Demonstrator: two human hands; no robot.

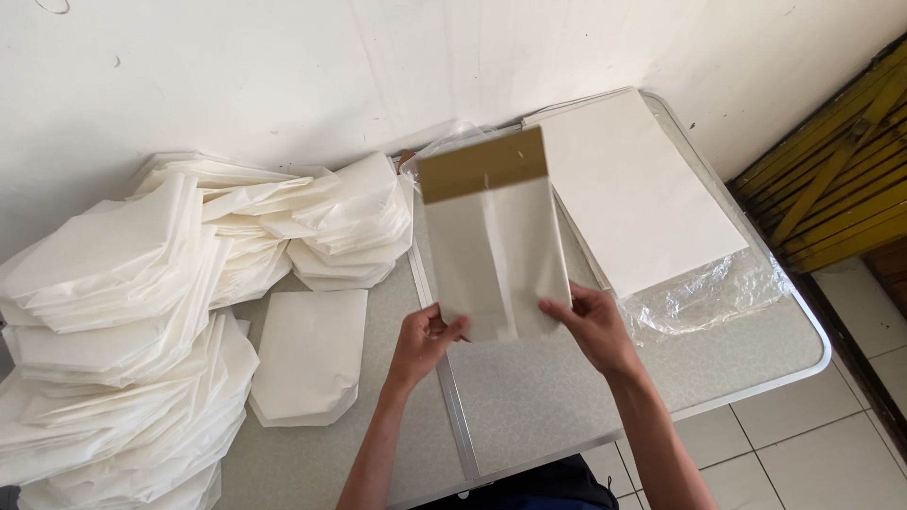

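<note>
Both hands hold up a white paper bag [491,250] with a brown strip across its top end, lifted above the table. My left hand [422,342] pinches its lower left corner. My right hand [592,326] grips its lower right edge. A small stack of folded white paper pieces [309,354] lies flat on the table just left of my left hand.
Large heaps of folded white paper [123,312] cover the table's left side up to the wall. A stack of flat white sheets [635,184] on clear plastic wrap [704,297] lies at the right. The grey table [529,397] has a metal rim; tiled floor lies beyond it.
</note>
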